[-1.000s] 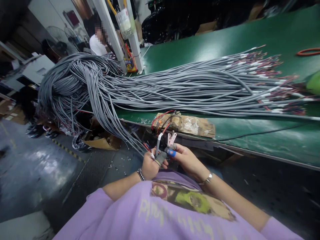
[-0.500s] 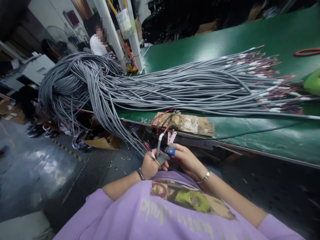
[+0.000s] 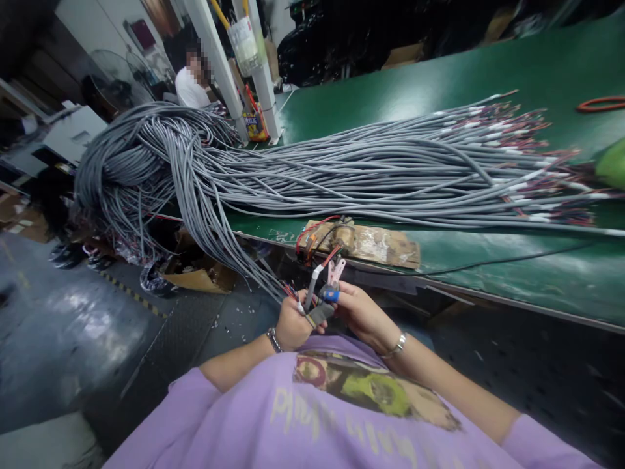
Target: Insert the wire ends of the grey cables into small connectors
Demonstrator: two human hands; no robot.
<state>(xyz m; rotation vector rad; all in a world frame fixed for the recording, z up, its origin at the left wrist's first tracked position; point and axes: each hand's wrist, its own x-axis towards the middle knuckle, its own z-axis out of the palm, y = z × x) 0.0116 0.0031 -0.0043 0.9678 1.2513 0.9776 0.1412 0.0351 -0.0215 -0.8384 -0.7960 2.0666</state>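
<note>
My left hand [image 3: 293, 324] is closed around the ends of several grey cables, whose coloured wires show just above the fist. Its thumb wears a dark grey covering. One short grey cable end [image 3: 311, 286] with a white band stands up from this hand, its red wires pointing at the board. My right hand [image 3: 362, 314], with blue tape on a digit, is pinched close beside that cable end; what lies between its fingertips is hidden. Directly above those fingertips is a pink clip [image 3: 335, 270]. Behind it, a wooden board [image 3: 381, 246] carrying red and black wires lies along the bench edge.
A long bundle of grey cables [image 3: 342, 172] covers the green bench [image 3: 537, 273] and droops over its left side. White posts [image 3: 266, 104] rise at the back. A person in white [image 3: 191, 88] is farther off. Below left is an open cardboard box [image 3: 205, 273].
My right hand has shifted slightly left, closer to the left hand. The upright cable end now leans more to the right, nearer the pink clip.
</note>
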